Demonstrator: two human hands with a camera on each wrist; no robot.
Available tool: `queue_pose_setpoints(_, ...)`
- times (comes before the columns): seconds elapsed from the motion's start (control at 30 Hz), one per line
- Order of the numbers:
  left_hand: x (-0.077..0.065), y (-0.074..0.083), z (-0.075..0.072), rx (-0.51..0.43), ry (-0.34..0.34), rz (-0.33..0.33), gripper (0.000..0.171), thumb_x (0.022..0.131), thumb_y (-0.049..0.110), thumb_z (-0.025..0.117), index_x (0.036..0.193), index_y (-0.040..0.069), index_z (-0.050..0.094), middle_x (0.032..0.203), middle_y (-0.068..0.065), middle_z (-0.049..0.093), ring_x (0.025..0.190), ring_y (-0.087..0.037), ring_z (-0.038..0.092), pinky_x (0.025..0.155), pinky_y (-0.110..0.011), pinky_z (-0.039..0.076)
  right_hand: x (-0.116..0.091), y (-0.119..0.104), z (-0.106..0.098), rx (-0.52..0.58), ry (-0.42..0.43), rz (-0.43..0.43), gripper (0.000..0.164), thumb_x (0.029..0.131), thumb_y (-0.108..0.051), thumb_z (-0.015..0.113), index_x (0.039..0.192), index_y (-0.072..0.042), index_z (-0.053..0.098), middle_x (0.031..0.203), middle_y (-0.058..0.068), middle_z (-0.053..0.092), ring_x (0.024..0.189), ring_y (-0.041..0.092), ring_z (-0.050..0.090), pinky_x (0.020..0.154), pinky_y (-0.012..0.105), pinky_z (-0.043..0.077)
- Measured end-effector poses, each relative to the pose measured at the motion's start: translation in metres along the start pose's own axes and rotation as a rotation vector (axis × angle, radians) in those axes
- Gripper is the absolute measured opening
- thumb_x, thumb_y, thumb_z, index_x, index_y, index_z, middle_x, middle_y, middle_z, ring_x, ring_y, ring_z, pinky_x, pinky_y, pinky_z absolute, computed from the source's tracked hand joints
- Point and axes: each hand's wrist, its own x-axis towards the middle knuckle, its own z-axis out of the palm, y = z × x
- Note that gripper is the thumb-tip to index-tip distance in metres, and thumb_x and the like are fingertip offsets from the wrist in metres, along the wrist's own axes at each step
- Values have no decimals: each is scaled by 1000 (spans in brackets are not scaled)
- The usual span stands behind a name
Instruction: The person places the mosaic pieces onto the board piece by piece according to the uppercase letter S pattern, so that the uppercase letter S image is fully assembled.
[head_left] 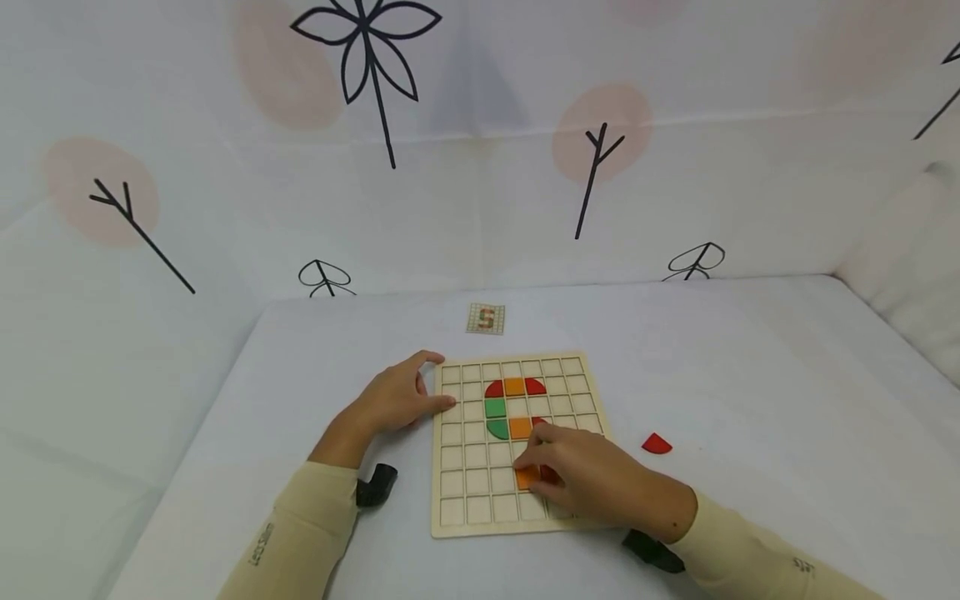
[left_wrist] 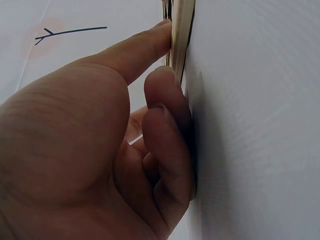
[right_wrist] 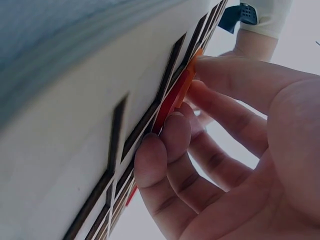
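Note:
A pale wooden grid board (head_left: 453,481) lies on the table. My left hand (head_left: 393,400) holds it at the left edge, thumb over the rim and index finger at the far corner; the other fingers curl low beside the edge in the left wrist view. Over the near half of the board, my right hand (head_left: 592,471) pinches an orange square tile (right_wrist: 184,90) between thumb and fingertips. A red tile (right_wrist: 167,107) shows right beside it, partly hidden by the fingers. Farther up, red, orange and green tiles (head_left: 496,407) sit in the cells in a curved shape.
A loose red quarter-round tile (head_left: 657,443) lies on the white table right of the board. Behind the board is a small card (head_left: 486,319) printed with a coloured grid pattern. A patterned cloth (head_left: 480,208) hangs at the back.

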Motion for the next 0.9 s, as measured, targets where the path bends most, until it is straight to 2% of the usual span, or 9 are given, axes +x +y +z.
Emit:
queue_pose_setpoints(0.3,2,-1,1,13,2,-6,73,83,46,79,146,28,46,76,-3,60,56,-16,55,57,-30,38,0,1,0,27,14,-3,24,86,-21,80,110,-20,77,98,-8,58,75,0,48,64,17,45)
queue_pose_setpoints(0.9,3,0,-1,24,-2,1,73,84,46,78,146,27,45,77,-3,61,57,-16,55,58,-30,39,0,1,-1,7,9,3,24,86,-22,80,109,-21,76,98,-8,58,78,2,50,68,20,47)
